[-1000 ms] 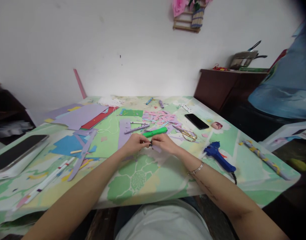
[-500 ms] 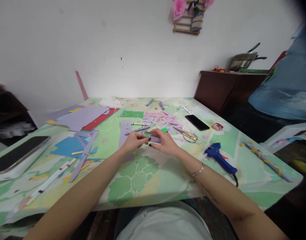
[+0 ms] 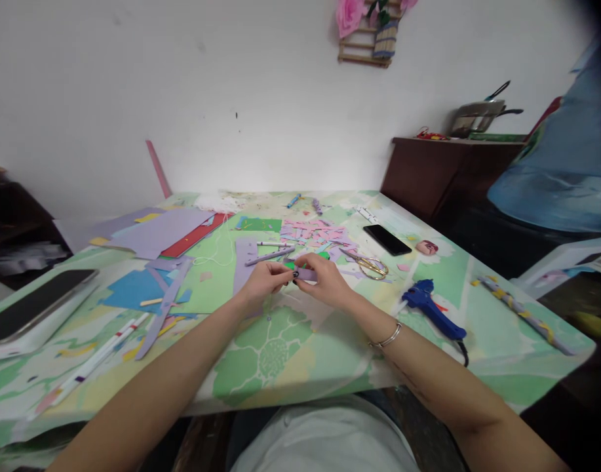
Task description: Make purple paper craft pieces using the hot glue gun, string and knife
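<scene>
A small purple paper strip [image 3: 307,275] is between my two hands, above the middle of the table. My right hand [image 3: 324,280] pinches it with thumb and fingers. My left hand [image 3: 267,283] is closed, its fingertips meeting the strip's left end. Just behind the fingers lie bits of green paper [image 3: 322,256], partly hidden. Gold-handled scissors [image 3: 371,265] rest right of my right hand. Beyond my left hand are a purple utility knife [image 3: 271,255] and a white pen [image 3: 275,244]. Pink paper scraps [image 3: 314,232] are spread behind them.
A blue glue gun [image 3: 432,309] with its cord lies at right, near a black phone [image 3: 387,240] and a purple-yellow wrapped stick [image 3: 521,313]. At left are paper sheets [image 3: 157,231], purple strips [image 3: 165,305], pens [image 3: 98,354] and another phone [image 3: 39,305].
My left fingertips have closed in slightly on the purple strip, and the hands are a little nearer together. The view has shifted slightly; the things on the table stay put.
</scene>
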### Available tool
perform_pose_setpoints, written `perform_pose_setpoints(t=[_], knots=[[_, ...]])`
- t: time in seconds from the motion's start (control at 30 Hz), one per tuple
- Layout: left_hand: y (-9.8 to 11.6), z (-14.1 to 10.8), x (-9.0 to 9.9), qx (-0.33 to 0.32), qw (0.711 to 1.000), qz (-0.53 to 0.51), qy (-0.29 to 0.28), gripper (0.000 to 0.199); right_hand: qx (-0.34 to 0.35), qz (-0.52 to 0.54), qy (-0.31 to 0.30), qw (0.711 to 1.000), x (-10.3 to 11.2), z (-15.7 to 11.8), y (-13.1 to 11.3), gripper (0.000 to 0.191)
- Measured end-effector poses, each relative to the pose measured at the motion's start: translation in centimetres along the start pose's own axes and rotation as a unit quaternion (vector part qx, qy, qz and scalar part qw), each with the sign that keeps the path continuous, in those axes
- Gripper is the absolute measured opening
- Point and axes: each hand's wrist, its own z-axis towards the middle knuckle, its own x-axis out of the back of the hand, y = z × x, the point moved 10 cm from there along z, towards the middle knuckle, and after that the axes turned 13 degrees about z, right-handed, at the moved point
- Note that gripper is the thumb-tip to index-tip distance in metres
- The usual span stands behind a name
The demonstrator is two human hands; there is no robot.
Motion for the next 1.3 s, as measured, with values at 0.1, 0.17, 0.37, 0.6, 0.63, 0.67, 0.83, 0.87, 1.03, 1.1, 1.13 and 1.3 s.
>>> perform_pose_setpoints(t=[0.1,0.17,0.37,0.6,0.63,0.67,0.83,0.87,1.03,1.1,1.13,1.3], knots=[[0.0,0.0,0.0,0.000,1.000,-0.002,-0.001,0.026,0.007,0.000,0.000,1.000,0.0,-0.1,-0.1,0.025],[0.0,0.0,0.0,0.000,1.000,-0.004,-0.001,0.026,0.013,0.000,-0.001,1.000,0.1,-0.1,-0.3,0.023],[0.2,-0.2,-0.2,0.002,1.000,-0.013,-0.002,0.027,0.022,0.002,0.006,1.000,0.2,-0.1,-0.4,0.019],[0.3,-0.2,0.0,0.002,1.000,-0.025,0.005,0.028,0.012,0.011,0.013,1.000,0.4,-0.1,-0.5,0.027],[0.3,-0.2,0.1,0.002,1.000,-0.026,0.009,0.028,0.004,0.017,0.017,1.000,0.6,-0.1,-0.5,0.030],[0.3,-0.2,0.2,0.001,1.000,-0.026,0.012,0.028,-0.006,0.026,0.021,0.999,0.7,0.0,-0.4,0.031],[0.4,-0.2,0.6,0.000,0.999,-0.026,0.029,0.025,-0.120,0.125,0.035,0.984,0.7,-0.1,2.0,0.015],[0.4,-0.2,0.6,0.001,0.999,-0.026,0.031,0.025,-0.150,0.162,0.032,0.975,0.4,-0.2,2.7,0.011],[0.1,-0.1,0.6,0.007,0.999,-0.030,0.030,0.023,-0.208,0.282,0.008,0.936,-0.9,-0.4,4.2,0.009],[0.0,0.0,0.6,0.008,0.999,-0.033,0.027,0.023,-0.212,0.307,0.008,0.928,-1.0,-0.4,4.2,0.010],[-0.1,0.0,0.6,0.009,0.999,-0.034,0.025,0.023,-0.214,0.318,0.010,0.924,-1.0,-0.4,4.1,0.010],[-0.2,0.1,0.5,0.005,0.999,-0.036,0.016,0.023,-0.217,0.347,0.017,0.912,-1.0,-0.4,3.8,0.009]])
